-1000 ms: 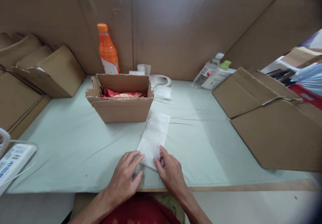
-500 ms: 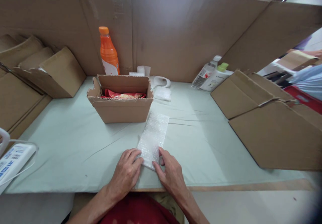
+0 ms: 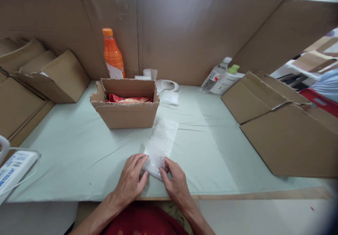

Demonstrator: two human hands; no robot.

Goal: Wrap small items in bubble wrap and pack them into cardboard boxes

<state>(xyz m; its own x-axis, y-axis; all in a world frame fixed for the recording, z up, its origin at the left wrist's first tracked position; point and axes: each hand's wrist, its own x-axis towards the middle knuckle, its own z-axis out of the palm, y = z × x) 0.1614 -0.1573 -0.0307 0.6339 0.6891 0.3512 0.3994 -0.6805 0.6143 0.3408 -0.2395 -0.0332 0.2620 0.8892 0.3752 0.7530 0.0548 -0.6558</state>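
Observation:
A strip of clear bubble wrap [image 3: 161,142] lies on the pale green table cover, running from the near edge toward an open cardboard box [image 3: 126,113]. My left hand [image 3: 130,182] and my right hand [image 3: 174,183] both pinch the wrap's near end, which is bunched up between the fingertips. Inside the box lies a red snack packet [image 3: 128,99].
An orange drink bottle [image 3: 113,55] stands behind the box, with white tape and foam scraps [image 3: 167,88] beside it. Two plastic bottles [image 3: 222,78] lean at the back right. Flat cardboard boxes [image 3: 287,136] lie on the right, folded ones [image 3: 56,76] on the left. A white device [image 3: 14,168] sits at far left.
The near end of the bubble wrap has been gathered and rolled up a little between my fingers. Both hands have drawn slightly closer together.

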